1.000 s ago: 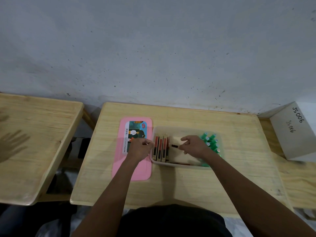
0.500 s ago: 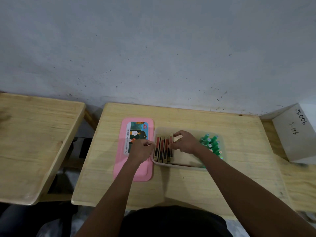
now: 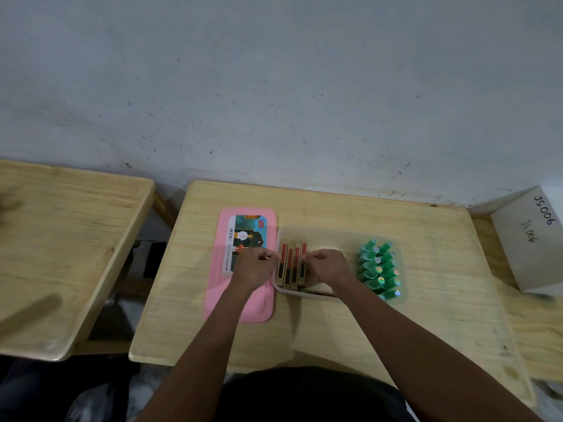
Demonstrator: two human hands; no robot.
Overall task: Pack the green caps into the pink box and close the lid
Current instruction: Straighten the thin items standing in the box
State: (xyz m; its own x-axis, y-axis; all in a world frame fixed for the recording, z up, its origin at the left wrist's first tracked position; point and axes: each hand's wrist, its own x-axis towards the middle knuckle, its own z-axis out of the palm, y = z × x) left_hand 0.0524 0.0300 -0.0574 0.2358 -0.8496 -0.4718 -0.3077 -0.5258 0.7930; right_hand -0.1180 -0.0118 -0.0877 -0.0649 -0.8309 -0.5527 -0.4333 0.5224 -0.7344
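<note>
Between the two hands, a row of red-and-tan slim packs (image 3: 292,263) stands on edge at the left end of the translucent box (image 3: 323,234). Left hand (image 3: 254,266) curls at the box's left wall, right hand (image 3: 327,266) pinches the rightmost pack. Green caps (image 3: 377,269) cluster right of that grip inside the box; the pink lid (image 3: 243,306) lies flat beside the left hand.

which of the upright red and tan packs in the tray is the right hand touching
The rightmost pack of the row; the right hand presses against its side, while the other packs stand further left.

Bare forearms, no sleeves; black garment (image 3: 304,394).
</note>
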